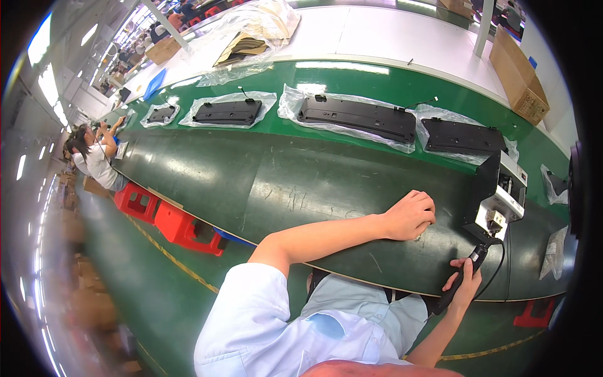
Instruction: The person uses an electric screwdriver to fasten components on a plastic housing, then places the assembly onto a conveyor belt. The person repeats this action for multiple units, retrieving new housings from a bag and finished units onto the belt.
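Note:
My right hand (463, 286) is wrapped around a black electric screwdriver (453, 290) with a cord. The tool slants up and away, its tip end at the metal front of a screw feeder (497, 198), a black and silver box on the dark green work surface (301, 182). My left hand (411, 215) rests on that surface, left of the feeder, with its fingers curled in. Its palm is turned down, so anything inside it is hidden. Beyond the surface lie long black plastic panels (358, 118) on clear plastic bags, none touched by my hands.
A clear plastic bag (553, 253) lies at the right end. Behind the panels, a white bench (370, 31) carries plastic wrapping (264, 28) and a cardboard box (518, 75). Red stools (179, 224) stand along the near edge. Another person (100, 157) sits at the far left.

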The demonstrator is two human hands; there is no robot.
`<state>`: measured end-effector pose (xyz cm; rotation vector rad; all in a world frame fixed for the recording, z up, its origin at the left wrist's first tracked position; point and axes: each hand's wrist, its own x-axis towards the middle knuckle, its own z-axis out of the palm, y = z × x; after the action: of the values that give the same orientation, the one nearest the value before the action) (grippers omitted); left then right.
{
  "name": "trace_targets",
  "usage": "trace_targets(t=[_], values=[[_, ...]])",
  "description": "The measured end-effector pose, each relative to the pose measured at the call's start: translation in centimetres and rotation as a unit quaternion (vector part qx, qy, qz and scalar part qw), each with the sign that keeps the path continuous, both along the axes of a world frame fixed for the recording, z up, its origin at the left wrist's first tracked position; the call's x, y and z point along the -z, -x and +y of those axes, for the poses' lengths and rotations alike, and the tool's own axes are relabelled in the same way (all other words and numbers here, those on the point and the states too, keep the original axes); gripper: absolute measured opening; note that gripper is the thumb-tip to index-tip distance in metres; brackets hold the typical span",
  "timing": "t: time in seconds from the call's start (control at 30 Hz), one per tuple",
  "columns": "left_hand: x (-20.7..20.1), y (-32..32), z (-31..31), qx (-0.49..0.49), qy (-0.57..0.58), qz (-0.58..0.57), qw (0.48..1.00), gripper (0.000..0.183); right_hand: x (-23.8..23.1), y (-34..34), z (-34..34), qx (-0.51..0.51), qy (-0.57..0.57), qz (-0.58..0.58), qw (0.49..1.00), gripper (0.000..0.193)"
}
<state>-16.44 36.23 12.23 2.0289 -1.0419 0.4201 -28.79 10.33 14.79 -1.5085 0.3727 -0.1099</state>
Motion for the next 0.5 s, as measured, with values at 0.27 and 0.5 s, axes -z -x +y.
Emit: trace_targets(t=[0.27,0.5], values=[[-1.1,-0.2,1.1,-0.053,0.066,0.024,0.996,0.008,-0.3,0.4,0.5,0.008,0.001,-0.001,1.000,0.033],[-4.9,-1.3,11.1,-0.297,0.123,-0.101,0.942,0.009,-0.7,0.5,1.4,-0.006,-0.007,0.008,1.000,0.034]])
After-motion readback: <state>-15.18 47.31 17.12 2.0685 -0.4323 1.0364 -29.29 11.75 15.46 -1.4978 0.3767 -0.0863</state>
